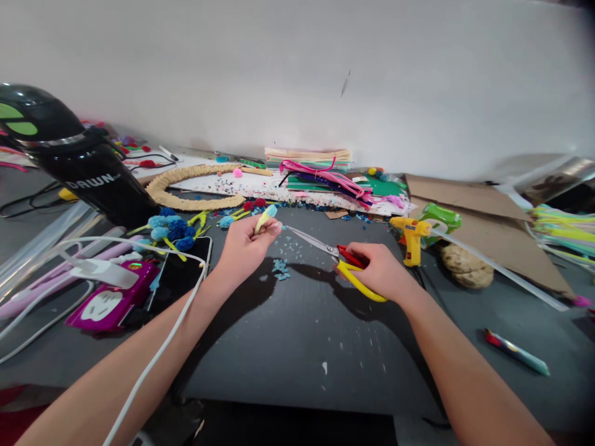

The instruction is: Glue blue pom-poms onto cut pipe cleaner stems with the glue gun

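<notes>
My left hand (246,248) is closed on a short yellow pipe cleaner piece with a light blue fuzzy tip (264,218), held above the dark table (297,347). In my right hand (383,266) are scissors (320,243) with one red and one yellow handle. Their blades look closed or nearly so, and the tips point left at my left fingertips. Light blue fuzzy clippings (281,269) lie on the table below the hands. A cluster of blue and light blue fuzzy balls on yellow-green stems (174,230) rests left of my left hand.
Left stand a black bottle (97,167) and a magenta power bank (114,297); a white cable (162,347) crosses my left forearm. A yellow glue gun (412,238), cardboard (483,229) and a pen (515,353) lie right. Pipe cleaner bundles (320,179) lie at the back.
</notes>
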### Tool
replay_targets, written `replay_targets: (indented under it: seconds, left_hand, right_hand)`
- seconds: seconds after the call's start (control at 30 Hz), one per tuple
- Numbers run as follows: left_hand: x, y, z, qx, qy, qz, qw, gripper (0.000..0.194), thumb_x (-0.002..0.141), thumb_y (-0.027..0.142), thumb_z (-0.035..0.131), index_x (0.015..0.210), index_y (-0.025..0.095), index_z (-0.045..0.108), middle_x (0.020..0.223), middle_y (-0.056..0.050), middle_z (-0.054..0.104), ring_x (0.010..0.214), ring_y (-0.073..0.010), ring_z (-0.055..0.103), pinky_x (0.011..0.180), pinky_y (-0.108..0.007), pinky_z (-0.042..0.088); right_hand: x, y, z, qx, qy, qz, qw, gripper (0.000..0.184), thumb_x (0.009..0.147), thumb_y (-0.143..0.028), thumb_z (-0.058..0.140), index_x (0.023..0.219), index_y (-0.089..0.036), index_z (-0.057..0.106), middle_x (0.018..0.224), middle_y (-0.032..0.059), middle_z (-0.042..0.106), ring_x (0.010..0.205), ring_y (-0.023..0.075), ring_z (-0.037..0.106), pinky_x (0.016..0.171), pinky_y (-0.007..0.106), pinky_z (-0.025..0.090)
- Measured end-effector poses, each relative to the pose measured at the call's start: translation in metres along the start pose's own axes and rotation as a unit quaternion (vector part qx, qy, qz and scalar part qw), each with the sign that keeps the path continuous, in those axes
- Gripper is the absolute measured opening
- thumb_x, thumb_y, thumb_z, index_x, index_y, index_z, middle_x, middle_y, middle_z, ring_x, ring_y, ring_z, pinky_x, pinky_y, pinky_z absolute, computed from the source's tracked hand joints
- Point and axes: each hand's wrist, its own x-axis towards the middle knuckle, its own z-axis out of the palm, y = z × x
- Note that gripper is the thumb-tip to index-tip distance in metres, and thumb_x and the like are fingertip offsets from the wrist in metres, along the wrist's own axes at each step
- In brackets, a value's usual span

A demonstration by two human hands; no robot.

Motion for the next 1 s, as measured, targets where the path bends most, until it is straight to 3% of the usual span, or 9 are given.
replay_targets:
  seconds: [0.33, 0.63, 1.0]
  left_hand:
    - [0.0001, -0.0005, 0.0003, -0.002, 0.001, -0.001, 1.000, 0.023, 0.083, 0.035, 0.063, 0.072, 0.015, 0.065, 0.059, 0.002, 0.044, 0.056, -0.0101, 0.036, 0.055, -0.024, 0.031]
    - [0.0009, 0.0010, 0.0012, -0.002, 0.013, 0.006, 1.000, 0.024, 0.082, 0.036, 0.063, 0.069, 0.015, 0.065, 0.060, 0.001, 0.047, 0.058, -0.0113, 0.038, 0.056, -0.025, 0.033]
    - [-0.0005, -0.0016, 0.0002, -0.006, 0.001, -0.001, 1.000, 0.023, 0.083, 0.036, 0.064, 0.072, 0.016, 0.065, 0.059, 0.002, 0.047, 0.057, -0.0104, 0.039, 0.056, -0.025, 0.032]
  right_hand:
    - [0.0010, 0.0015, -0.0001, 0.001, -0.004, 0.000, 1.000, 0.025, 0.077, -0.038, 0.065, 0.067, -0.020, 0.050, 0.062, -0.0041, 0.046, 0.060, 0.0127, 0.038, 0.056, 0.027, 0.027]
    - [-0.0002, 0.0013, 0.0016, 0.011, 0.028, -0.001, 1.000, 0.034, 0.076, -0.047, 0.067, 0.067, -0.020, 0.047, 0.062, -0.0035, 0.048, 0.060, 0.0128, 0.039, 0.056, 0.027, 0.026]
    - [-0.0002, 0.0008, 0.0002, 0.000, 0.003, 0.006, 1.000, 0.028, 0.077, -0.040, 0.066, 0.067, -0.021, 0.048, 0.062, -0.0047, 0.045, 0.061, 0.0124, 0.038, 0.056, 0.027, 0.026]
